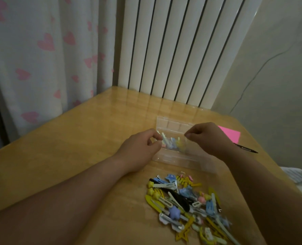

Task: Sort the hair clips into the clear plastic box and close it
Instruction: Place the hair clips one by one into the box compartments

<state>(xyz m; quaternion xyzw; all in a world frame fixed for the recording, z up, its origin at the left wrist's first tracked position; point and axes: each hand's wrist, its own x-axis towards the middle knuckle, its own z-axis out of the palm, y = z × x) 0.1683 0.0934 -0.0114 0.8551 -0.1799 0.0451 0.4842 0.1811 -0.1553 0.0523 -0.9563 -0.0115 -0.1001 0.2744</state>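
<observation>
The clear plastic box point(178, 160) lies open on the wooden table point(76, 147), its lid point(173, 123) toward the radiator. Over the box, between my hands, is what looks like a small clear bag point(175, 145) with several pale green, blue, yellow and pink hair clips inside. My left hand point(139, 149) pinches its top left edge with thumb and fingers. My right hand point(208, 137) pinches its top right corner. A pile of loose hair clips point(187, 204) in yellow, blue, black and white lies on the table in front of the box.
A pink paper sheet point(232, 134) and a dark pen point(247, 148) lie to the right of the box, near the table's right edge. A white radiator point(173, 50) stands behind the table, a heart-print curtain point(40, 59) to the left.
</observation>
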